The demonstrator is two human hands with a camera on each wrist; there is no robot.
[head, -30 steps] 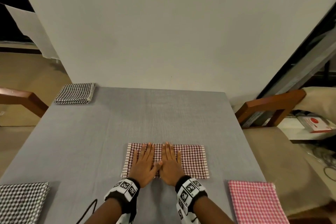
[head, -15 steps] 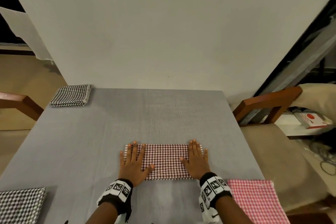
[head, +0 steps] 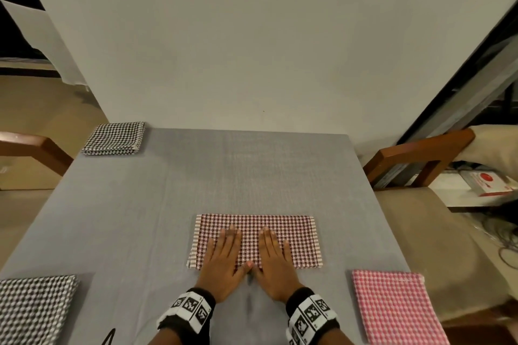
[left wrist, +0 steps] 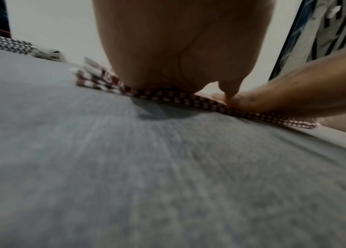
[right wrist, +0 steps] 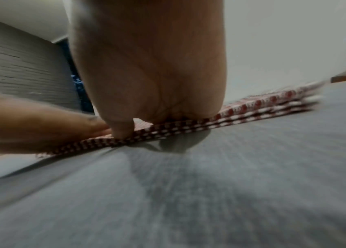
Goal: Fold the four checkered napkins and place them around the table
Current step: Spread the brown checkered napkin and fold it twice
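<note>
A dark red checkered napkin [head: 297, 228] lies folded into a long rectangle near the front middle of the grey table [head: 173, 204]. My left hand [head: 224, 258] and right hand [head: 273, 258] press flat on its near half, side by side, thumbs touching. Both wrist views show a palm down on the folded layers of the red napkin [left wrist: 167, 96] [right wrist: 242, 111]. One folded black checkered napkin [head: 115, 138] sits at the far left corner and another black checkered napkin [head: 30, 308] at the near left. A pink checkered napkin [head: 392, 305] lies at the near right.
A white wall stands just behind the table's far edge. Wooden chairs flank the table: a chair back [head: 36, 148] on the left, a cushioned chair [head: 420, 159] on the right. A thin black cable [head: 109, 337] shows at the front edge.
Half a second ago my hands were spread out to the ends of the red napkin; they have slid back together at its middle, as they were a second ago.
</note>
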